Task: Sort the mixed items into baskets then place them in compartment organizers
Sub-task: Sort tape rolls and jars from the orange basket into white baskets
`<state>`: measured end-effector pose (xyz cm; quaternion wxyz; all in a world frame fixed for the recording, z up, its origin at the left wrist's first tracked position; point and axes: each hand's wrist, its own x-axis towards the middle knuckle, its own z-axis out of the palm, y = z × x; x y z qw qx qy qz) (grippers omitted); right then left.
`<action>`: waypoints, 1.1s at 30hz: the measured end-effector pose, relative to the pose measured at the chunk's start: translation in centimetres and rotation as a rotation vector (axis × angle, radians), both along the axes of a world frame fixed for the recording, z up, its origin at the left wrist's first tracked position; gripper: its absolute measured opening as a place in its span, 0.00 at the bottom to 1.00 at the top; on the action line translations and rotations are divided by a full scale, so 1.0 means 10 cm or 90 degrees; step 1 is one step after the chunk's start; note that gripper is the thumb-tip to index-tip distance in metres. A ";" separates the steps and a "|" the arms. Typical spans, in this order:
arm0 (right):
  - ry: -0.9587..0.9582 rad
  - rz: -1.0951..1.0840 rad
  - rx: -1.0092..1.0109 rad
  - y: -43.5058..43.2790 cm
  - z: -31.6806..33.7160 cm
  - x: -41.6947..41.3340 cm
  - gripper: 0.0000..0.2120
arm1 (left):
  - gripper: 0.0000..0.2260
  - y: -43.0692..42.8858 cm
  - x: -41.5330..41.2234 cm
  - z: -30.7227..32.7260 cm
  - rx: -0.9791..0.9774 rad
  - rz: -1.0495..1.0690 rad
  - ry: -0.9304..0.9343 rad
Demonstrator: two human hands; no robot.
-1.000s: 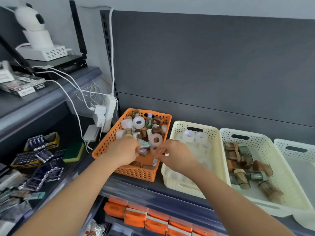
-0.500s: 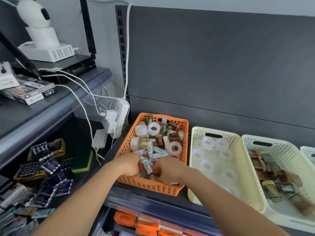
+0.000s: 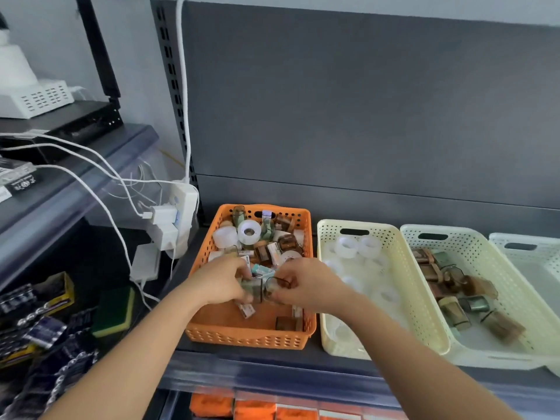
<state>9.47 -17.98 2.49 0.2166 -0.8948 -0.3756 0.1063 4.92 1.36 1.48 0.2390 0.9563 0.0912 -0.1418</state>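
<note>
Dark grey metal shelf [image 3: 257, 357] against a grey back panel [image 3: 363, 116].
Above the orange perforated plastic basket [image 3: 251, 338], left hand [image 3: 222, 283] grips a small greenish glass jar [image 3: 253, 291]; right hand [image 3: 306, 283] pinches what looks like a wire-clasped glass jar [image 3: 273, 287] beside it.

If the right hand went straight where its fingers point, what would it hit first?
Probably the greenish jar in the left hand, right beside its own clear jar, over the orange basket.
</note>
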 end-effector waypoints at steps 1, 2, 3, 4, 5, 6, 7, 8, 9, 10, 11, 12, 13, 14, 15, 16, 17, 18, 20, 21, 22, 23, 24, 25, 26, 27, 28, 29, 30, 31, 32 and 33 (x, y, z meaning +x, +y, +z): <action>-0.004 -0.035 0.045 -0.08 0.04 0.02 0.12 | 0.16 -0.07 0.04 0.07 -0.014 0.004 -0.042; -0.013 -0.069 0.087 -0.17 0.08 0.05 0.12 | 0.15 -0.15 0.09 0.13 -0.031 0.008 -0.077; -0.022 -0.102 0.125 -0.27 0.11 0.07 0.11 | 0.15 -0.26 0.13 0.18 -0.051 0.011 -0.106; -0.030 -0.133 0.163 -0.39 0.14 0.11 0.10 | 0.15 -0.39 0.18 0.23 -0.071 0.014 -0.133; -0.038 -0.166 0.195 -0.52 0.16 0.15 0.09 | 0.15 -0.52 0.22 0.26 -0.095 0.016 -0.159; -0.045 -0.198 0.220 -0.65 0.18 0.19 0.08 | 0.15 -0.67 0.27 0.29 -0.124 0.014 -0.185; -0.051 -0.229 0.238 -0.79 0.20 0.23 0.08 | 0.15 -0.83 0.31 0.32 -0.152 0.008 -0.211; -0.057 -0.253 0.255 -0.94 0.21 0.27 0.08 | 0.15 -1.00 0.35 0.34 -0.173 -0.002 -0.234; -0.065 -0.275 0.269 -1.09 0.22 0.30 0.08 | 0.16 -1.17 0.40 0.36 -0.186 -0.012 -0.254; -0.080 -0.297 0.279 -1.25 0.22 0.32 0.07 | 0.16 -1.36 0.45 0.36 -0.198 -0.020 -0.272; -0.094 -0.320 0.283 -1.42 0.22 0.33 0.07 | 0.16 -1.55 0.51 0.36 -0.210 -0.027 -0.286; -0.109 -0.339 0.277 -1.59 0.22 0.34 0.08 | 0.16 -1.74 0.57 0.34 -0.219 -0.033 -0.295; -0.124 -0.356 0.257 -1.76 0.22 0.36 0.08 | 0.17 -1.94 0.62 0.32 -0.216 -0.040 -0.297; -0.136 -0.371 0.226 -1.94 0.22 0.38 0.09 | 0.18 -2.13 0.67 0.29 -0.201 -0.050 -0.296; -0.143 -0.385 0.200 -2.11 0.21 0.40 0.09 | 0.19 -2.32 0.71 0.25 -0.183 -0.063 -0.297; -0.141 -0.396 0.186 -2.29 0.19 0.43 0.10 | 0.20 -2.50 0.75 0.21 -0.170 -0.074 -0.300; -0.134 -0.402 0.181 -2.45 0.17 0.46 0.11 | 0.21 -2.67 0.78 0.17 -0.164 -0.082 -0.303; -0.128 -0.402 0.177 -2.61 0.15 0.48 0.11 | 0.21 -2.83 0.80 0.14 -0.155 -0.087 -0.307; -0.136 -0.396 0.154 -2.87 0.08 0.53 0.11 | 0.18 -3.12 0.83 0.09 -0.116 -0.105 -0.324; -0.147 -0.394 0.126 -2.98 0.04 0.56 0.10 | 0.16 -3.24 0.84 0.06 -0.081 -0.120 -0.331; -0.155 -0.393 0.091 -3.08 0.00 0.58 0.10 | 0.16 -3.35 0.84 0.02 -0.032 -0.141 -0.333; -0.154 -0.391 0.056 -3.17 -0.04 0.60 0.10 | 0.15 -3.44 0.85 -0.02 0.032 -0.165 -0.325; -0.143 -0.383 0.023 -3.25 -0.08 0.62 0.11 | 0.16 -3.51 0.85 -0.06 0.098 -0.186 -0.307; -0.131 -0.368 -0.006 -3.31 -0.12 0.63 0.12 | 0.16 -3.55 0.86 -0.10 0.151 -0.200 -0.286; -0.122 -0.350 -0.029 -3.36 -0.15 0.64 0.11 | 0.18 -3.58 0.86 -0.12 0.185 -0.206 -0.268; -0.119 -0.333 -0.041 -3.39 -0.17 0.65 0.10 | 0.19 -3.60 0.87 -0.14 0.203 -0.207 -0.257; -0.123 -0.321 -0.042 -3.42 -0.19 0.66 0.08 | 0.20 -3.61 0.87 -0.15 0.206 -0.209 -0.248; -0.132 -0.311 -0.041 -3.43 -0.20 0.68 0.06 | 0.19 -3.61 0.87 -0.15 0.199 -0.216 -0.238; -0.143 -0.301 -0.051 -3.43 -0.21 0.71 0.06 | 0.19 -3.62 0.87 -0.16 0.186 -0.228 -0.225; -0.154 -0.289 -0.071 -3.43 -0.22 0.73 0.07 | 0.18 -3.62 0.86 -0.16 0.173 -0.242 -0.213; -0.163 -0.275 -0.093 -3.43 -0.24 0.74 0.08 | 0.17 -3.63 0.85 -0.17 0.157 -0.253 -0.204; -0.170 -0.261 -0.111 -3.42 -0.26 0.75 0.10 | 0.16 -3.64 0.84 -0.17 0.136 -0.257 -0.194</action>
